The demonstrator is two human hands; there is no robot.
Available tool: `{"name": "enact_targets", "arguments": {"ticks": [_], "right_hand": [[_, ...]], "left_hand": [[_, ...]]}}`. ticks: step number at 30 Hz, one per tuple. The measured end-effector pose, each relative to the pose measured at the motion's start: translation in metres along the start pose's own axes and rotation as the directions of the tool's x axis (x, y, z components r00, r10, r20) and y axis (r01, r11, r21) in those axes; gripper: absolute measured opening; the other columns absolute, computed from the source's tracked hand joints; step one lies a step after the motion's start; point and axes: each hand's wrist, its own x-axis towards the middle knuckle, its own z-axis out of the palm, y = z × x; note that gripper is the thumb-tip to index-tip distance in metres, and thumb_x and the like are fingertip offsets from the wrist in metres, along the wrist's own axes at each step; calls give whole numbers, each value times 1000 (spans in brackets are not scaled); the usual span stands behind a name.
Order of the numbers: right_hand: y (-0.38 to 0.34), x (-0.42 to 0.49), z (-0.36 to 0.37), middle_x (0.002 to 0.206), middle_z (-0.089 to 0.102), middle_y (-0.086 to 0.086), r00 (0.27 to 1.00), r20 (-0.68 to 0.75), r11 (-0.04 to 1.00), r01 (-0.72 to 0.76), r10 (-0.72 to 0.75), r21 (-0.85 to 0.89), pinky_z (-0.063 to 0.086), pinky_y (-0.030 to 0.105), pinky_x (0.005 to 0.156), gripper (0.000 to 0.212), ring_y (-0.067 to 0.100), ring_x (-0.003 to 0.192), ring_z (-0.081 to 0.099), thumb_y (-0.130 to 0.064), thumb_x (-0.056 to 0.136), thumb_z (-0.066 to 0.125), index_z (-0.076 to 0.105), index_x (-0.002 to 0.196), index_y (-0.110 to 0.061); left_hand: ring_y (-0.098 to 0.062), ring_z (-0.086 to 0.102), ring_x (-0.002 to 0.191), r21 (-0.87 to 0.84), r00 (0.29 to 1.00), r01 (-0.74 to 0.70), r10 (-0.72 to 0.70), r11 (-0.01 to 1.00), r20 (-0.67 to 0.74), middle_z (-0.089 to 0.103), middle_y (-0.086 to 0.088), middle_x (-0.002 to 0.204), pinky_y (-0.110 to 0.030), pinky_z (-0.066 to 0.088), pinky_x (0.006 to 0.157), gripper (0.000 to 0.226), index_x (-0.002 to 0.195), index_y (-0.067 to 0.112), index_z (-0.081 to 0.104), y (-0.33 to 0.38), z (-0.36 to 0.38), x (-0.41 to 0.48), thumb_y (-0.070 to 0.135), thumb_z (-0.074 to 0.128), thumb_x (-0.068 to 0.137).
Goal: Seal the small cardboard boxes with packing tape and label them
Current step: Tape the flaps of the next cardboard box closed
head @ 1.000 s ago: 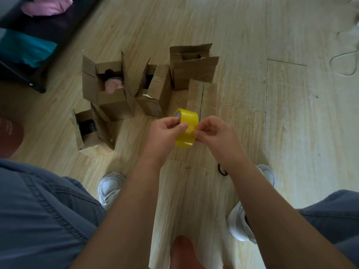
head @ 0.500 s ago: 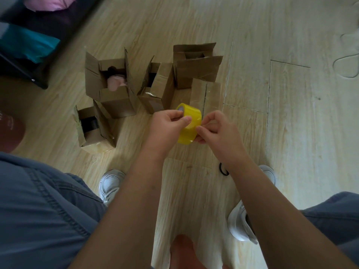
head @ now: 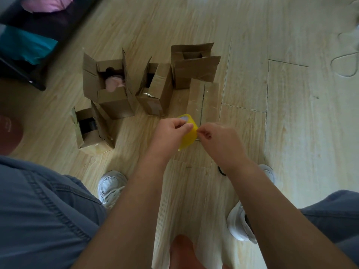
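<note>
I count four open: back-left box (head: 116, 104), front-left box (head: 105, 133), middle box (head: 155, 98), back-right box (head: 194, 74). One shut box (head: 195, 98) makes five on the floor (head: 291, 133). One tape roll (head: 189, 137). Left hand (head: 171, 133) and right hand (head: 220, 141), two. Left shoe (head: 110, 185) and right shoe (head: 240, 225), two. One cable (head: 343, 63).

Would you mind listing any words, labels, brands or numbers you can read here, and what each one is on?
No text can be read in this view.
Roll of yellow tape, gripped by the left hand and pinched by the right hand: a pale patch inside its core, too blurred to read.
Middle cardboard box: a faint patch on its side, too blurred to tell if it is a label.
</note>
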Motion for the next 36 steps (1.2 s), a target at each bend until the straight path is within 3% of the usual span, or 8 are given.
{"name": "enact_targets", "arguments": {"ticks": [8, 12, 16, 19, 22, 29, 33, 36], "right_hand": [[-5, -8, 10, 58, 55, 2, 991, -86, 992, 91, -98, -89, 28, 24, 49, 20, 18, 46, 43, -12, 79, 74, 58, 66, -11], [-8, -7, 10, 55, 52, 2, 984, -109, 985, 129, -141, -113, 25, 24, 51, 28, 15, 48, 34, -9, 70, 80, 53, 63, -11], [-17, -10, 12, 58, 42, -9, 995, -61, 996, 81, -83, -21, 22, 21, 48, 37, 15, 49, 37, -14, 70, 77, 41, 64, -22], [-15, -13, 10, 65, 52, -5, 999, 7, 994, -50, 49, 100, 40, 32, 52, 21, 18, 58, 49, -17, 80, 70, 52, 69, -16], [-4, -9, 3, 77, 61, -1, 993, 0, 982, -116, 117, 150, 52, 40, 64, 5, 18, 69, 58, -16, 85, 66, 64, 82, -12], [-3, -6, 6, 86, 69, -1, 995, 34, 979, -97, 93, 180, 56, 41, 74, 12, 16, 80, 65, -20, 85, 68, 72, 94, -12], [-2, -6, 8, 76, 66, 3, 1000, 13, 999, -22, 21, 31, 54, 41, 63, 15, 24, 69, 63, -23, 91, 63, 73, 86, -12], [-4, -5, 9, 63, 59, 1, 997, -52, 996, 58, -61, -62, 39, 29, 47, 18, 24, 54, 55, -19, 88, 67, 67, 72, -11]], "left_hand": [[-14, 55, 73, 117, 998, 59, -59, 991, -4, 64, 7, 72, -36, 45, 67, 33, 88, -1, 72, -6, 3, 1, 30, 63, 95], [-21, 64, 80, 134, 998, 59, -55, 989, -34, 72, -10, 84, -46, 54, 76, 27, 86, 6, 75, -6, 6, 1, 30, 65, 93], [-21, 68, 88, 129, 996, 35, -23, 991, -89, 73, -4, 86, -40, 53, 81, 13, 89, 14, 77, -7, 7, 1, 22, 67, 92], [-18, 66, 88, 85, 994, 21, -12, 996, -105, 73, -4, 89, -34, 52, 79, 11, 92, 14, 77, -6, 2, 1, 19, 67, 92], [-18, 66, 86, 39, 992, 36, -32, 999, -120, 74, -7, 90, -41, 54, 80, 14, 96, 13, 77, -7, 0, 1, 21, 66, 93], [-16, 64, 79, 2, 993, 40, -40, 999, -111, 74, -9, 87, -44, 55, 78, 14, 93, 13, 77, -10, 2, 4, 22, 67, 92], [-18, 66, 88, 68, 995, 49, -43, 996, -92, 73, -3, 91, -38, 53, 77, 18, 99, 13, 78, -9, 3, 2, 26, 66, 92], [-16, 63, 89, 150, 997, 27, -15, 988, -76, 71, -1, 92, -30, 48, 72, 17, 96, 14, 77, -5, 5, 1, 26, 65, 93]]}}
